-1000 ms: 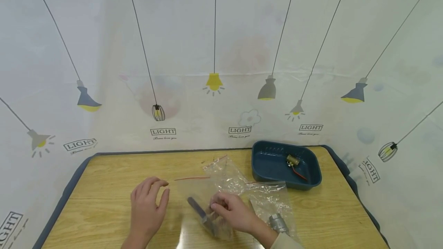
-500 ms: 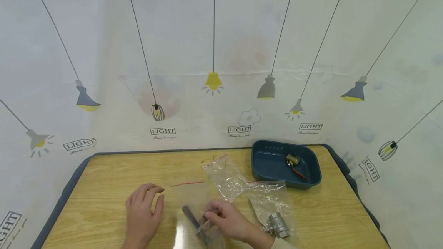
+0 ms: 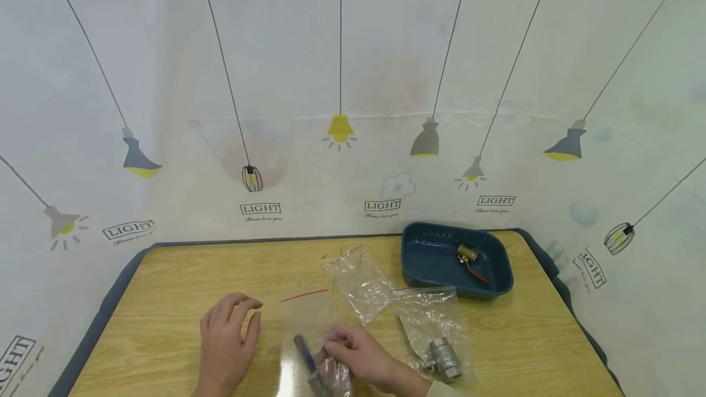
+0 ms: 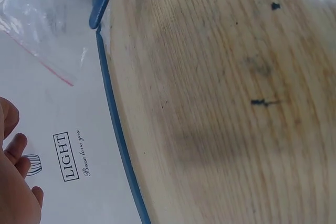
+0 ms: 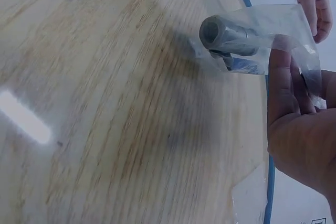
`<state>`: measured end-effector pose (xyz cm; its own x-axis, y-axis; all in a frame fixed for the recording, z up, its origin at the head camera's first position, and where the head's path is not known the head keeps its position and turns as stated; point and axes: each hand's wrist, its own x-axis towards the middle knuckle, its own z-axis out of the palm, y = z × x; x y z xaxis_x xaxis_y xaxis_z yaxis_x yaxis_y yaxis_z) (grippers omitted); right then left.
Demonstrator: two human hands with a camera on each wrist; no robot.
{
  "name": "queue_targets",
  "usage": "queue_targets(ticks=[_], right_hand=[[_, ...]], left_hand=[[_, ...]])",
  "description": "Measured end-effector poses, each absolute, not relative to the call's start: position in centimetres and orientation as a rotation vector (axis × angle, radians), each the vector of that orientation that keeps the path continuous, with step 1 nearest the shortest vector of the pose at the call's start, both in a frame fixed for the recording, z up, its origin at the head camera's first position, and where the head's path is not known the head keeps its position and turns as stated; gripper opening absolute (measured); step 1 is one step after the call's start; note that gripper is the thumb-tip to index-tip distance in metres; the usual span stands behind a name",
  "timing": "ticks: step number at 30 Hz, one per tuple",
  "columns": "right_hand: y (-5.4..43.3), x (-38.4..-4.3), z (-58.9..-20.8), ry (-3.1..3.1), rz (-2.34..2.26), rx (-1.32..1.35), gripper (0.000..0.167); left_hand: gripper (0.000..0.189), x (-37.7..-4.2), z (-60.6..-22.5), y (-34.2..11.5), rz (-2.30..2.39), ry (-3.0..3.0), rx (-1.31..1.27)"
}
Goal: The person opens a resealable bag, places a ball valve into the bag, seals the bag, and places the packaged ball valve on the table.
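Right now, my right hand [image 3: 364, 354] pinches a clear plastic zip bag with a red strip [image 3: 309, 314] between thumb and curled fingers. Inside it, at about 8 o'clock from that hand, is a valve with a dark blue handle and grey metal body [image 3: 303, 351]; the handle points toward 11 o'clock, and the bag's red-striped edge is at 12 o'clock. From my right wrist I see the valve's round open end [image 5: 211, 32] through the film, though I cannot tell whether the valve touches the pale wood-grain table [image 3: 165, 299]. At 9 o'clock from the right, my left hand [image 3: 226, 342] is near the held bag but apart from it, fingers loosely bent, with a wide gap between thumb and index. At 12 o'clock from my right hand, a flat, creased clear plastic bag [image 3: 361, 280] lies on the table. At 3 o'clock, a silver metal valve with a grey lever [image 3: 447, 361] lies in a third clear bag [image 3: 432, 308]. Farther off, between 1 and 2 o'clock, stands a dark blue rectangular tray with rounded corners [image 3: 427, 265], holding a brass valve [image 3: 467, 253] whose red lever points between 4 and 5 o'clock. Beyond the table is a white sheet printed with hanging lamps [image 3: 298, 78].
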<state>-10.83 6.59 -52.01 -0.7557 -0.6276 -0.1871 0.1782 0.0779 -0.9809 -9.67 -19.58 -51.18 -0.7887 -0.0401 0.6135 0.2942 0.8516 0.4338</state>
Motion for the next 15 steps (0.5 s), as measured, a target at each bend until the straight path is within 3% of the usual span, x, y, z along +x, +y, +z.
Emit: queue_targets(ticks=[15], right_hand=[[8.8, -12.1, -53.8, 1.984, -1.655, -0.285, 0.024]], left_hand=[[0.017, -9.5, -51.6, -18.9, -0.678, -2.435, -0.2]])
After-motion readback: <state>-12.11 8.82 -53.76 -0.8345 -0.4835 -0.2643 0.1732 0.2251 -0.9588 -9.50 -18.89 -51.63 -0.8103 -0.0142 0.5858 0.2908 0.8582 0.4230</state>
